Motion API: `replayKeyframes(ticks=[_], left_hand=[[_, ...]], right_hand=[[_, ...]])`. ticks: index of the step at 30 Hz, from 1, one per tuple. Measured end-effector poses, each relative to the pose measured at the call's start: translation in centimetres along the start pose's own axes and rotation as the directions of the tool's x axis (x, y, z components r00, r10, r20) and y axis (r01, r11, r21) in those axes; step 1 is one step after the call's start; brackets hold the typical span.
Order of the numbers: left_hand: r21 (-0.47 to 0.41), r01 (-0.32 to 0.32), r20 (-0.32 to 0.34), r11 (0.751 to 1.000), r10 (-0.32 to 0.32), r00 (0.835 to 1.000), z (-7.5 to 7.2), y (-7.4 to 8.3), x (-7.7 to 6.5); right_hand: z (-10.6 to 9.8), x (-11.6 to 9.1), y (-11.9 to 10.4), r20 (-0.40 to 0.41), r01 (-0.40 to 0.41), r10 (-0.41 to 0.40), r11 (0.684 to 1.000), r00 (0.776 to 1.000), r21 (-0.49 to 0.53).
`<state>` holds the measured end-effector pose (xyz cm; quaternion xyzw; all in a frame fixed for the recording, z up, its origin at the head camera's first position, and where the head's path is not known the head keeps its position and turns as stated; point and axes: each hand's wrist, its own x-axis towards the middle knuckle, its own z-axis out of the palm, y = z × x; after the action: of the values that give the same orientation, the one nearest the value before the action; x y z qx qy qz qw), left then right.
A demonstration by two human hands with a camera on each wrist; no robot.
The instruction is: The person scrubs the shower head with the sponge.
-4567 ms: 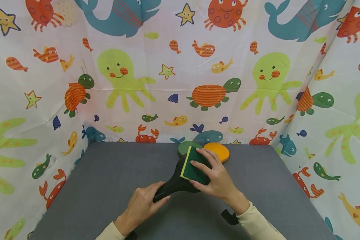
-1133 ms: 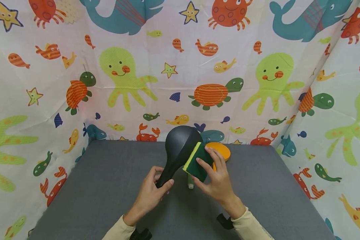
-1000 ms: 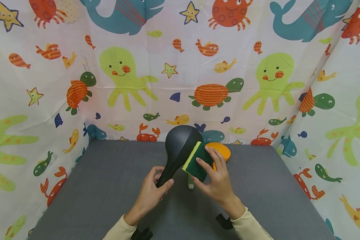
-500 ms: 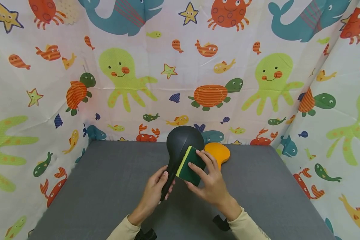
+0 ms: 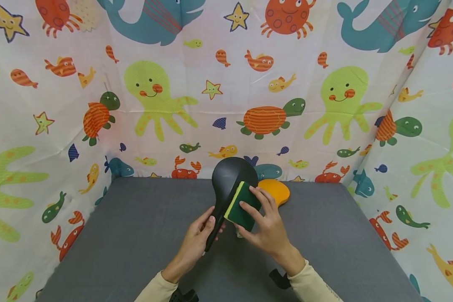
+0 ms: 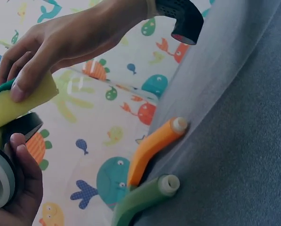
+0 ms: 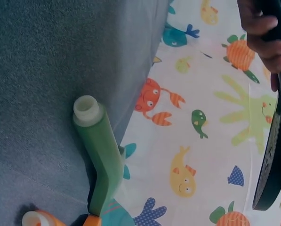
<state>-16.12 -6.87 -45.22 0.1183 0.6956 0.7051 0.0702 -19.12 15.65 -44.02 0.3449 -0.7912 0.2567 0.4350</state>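
Observation:
My left hand grips the handle of a black handheld shower head, its round head tilted up and away. The left wrist view shows the white hollow connector at the handle's end; in the right wrist view part of the spray face with its nozzles shows at the edge. With thumb and fingers, my right hand pinches a sponge, dark green on one side and yellow on the other. The sponge's yellow side lies against the right side of the black shower head and upper handle. Both are held above the grey table.
An orange shower head lies at the back of the grey table. Beside it a green shower head lies mostly hidden in the head view. A sea-animal patterned curtain closes off the back and sides.
Earlier the black shower head lay lower and flatter, with the sponge over its head; it has since been turned upright. In the last second the sponge has shifted down slightly, then back up along it.

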Motion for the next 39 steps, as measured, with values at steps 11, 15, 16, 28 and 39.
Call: replayKeyframes(ticks=[11, 15, 16, 28, 39], left_hand=[[-0.041, 0.026, 0.033, 0.999, -0.025, 0.999, -0.1, -0.2, 0.3], [-0.059, 0.020, 0.044, 0.998, -0.017, 0.999, 0.0, -0.2, 0.4], [-0.065, 0.022, 0.045, 0.998, -0.019, 0.999, 0.0, -0.2, 0.4], [-0.187, 0.074, 0.071, 0.980, -0.061, 0.996, 0.5, -0.2, 1.1], [-0.293, 0.125, 0.113, 0.948, -0.096, 0.989, 0.1, -0.4, 1.5]], right_hand=[[0.4, -0.4, -1.0, 0.007, 0.082, -0.082, 0.996, 0.997, 0.039], [0.4, -0.6, -1.2, 0.023, 0.081, -0.082, 0.996, 0.996, 0.038], [0.4, -0.7, -1.2, 0.024, 0.082, -0.083, 0.996, 0.996, 0.038], [0.4, -1.2, -1.8, 0.035, 0.122, -0.123, 0.992, 0.992, 0.045], [0.5, -1.8, -2.8, 0.082, 0.141, -0.148, 0.987, 0.986, 0.081]])
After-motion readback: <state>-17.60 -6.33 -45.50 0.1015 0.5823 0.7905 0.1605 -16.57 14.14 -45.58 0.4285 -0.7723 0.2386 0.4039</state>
